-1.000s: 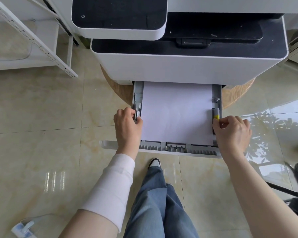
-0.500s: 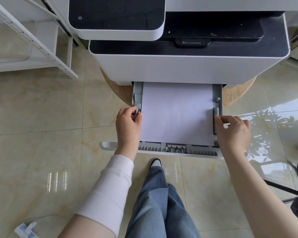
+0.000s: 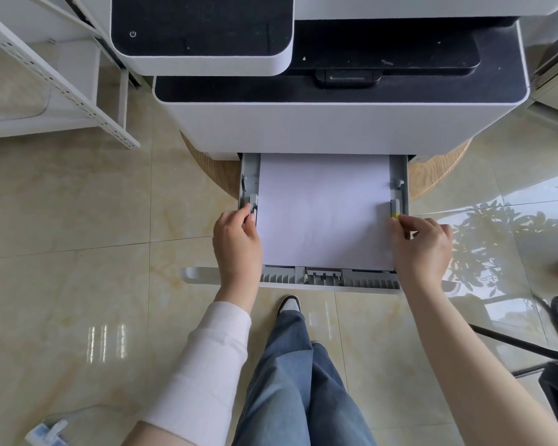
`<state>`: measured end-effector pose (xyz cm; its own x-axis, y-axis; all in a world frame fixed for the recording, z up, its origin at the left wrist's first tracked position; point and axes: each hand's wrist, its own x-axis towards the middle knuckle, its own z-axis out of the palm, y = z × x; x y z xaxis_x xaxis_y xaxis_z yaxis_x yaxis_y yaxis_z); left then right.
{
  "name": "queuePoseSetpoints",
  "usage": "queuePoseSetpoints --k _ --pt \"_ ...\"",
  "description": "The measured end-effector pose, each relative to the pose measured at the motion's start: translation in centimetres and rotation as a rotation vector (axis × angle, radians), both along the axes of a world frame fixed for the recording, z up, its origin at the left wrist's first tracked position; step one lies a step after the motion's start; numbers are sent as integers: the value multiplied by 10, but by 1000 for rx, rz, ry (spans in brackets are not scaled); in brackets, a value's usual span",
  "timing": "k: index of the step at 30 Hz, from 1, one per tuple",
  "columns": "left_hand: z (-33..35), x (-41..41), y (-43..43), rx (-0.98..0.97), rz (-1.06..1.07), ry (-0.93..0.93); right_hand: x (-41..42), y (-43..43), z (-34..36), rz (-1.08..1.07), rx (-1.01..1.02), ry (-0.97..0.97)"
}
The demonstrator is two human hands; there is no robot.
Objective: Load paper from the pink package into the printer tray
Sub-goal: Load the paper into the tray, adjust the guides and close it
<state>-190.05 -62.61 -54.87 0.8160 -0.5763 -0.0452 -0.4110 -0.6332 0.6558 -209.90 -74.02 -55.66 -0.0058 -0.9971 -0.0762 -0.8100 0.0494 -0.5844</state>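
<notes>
— Lying flat in the tray (image 3: 251,175), the paper (image 3: 322,210) fills the space between the two side guides; its far end runs under the printer (image 3: 319,123).

— And the hands?

— One at each long edge. The left hand (image 3: 237,243) rests on the tray's left side, fingers curled together around the left guide (image 3: 253,206), thumb lying along the paper's left edge.

— The right?

— The right hand (image 3: 422,244) sits at the near right corner of the sheet. Its fingertips (image 3: 400,220) are pinched together on the yellow tab at the near end of the right guide (image 3: 395,207), just touching the paper's right edge.

— So the stack lies between the hands?

— Yes, and the near edge stops just short of the tray's grey front rail. The pink package is out of view.
</notes>
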Motion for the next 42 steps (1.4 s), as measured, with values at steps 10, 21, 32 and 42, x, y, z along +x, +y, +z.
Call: queuePoseSetpoints --k 10,21,32,42 --pt "18 15 56 119 -382 39 -44 34 4 367 -141 52" --pt "-11 17 93 366 -471 -410 -69 65 -11 396 -250 271" --pt "-15 46 47 136 -434 -481 -45 11 -25 320 -446 147" --pt "-34 83 -29 -376 -164 -8 -6 -72 -40 127 -172 -527"
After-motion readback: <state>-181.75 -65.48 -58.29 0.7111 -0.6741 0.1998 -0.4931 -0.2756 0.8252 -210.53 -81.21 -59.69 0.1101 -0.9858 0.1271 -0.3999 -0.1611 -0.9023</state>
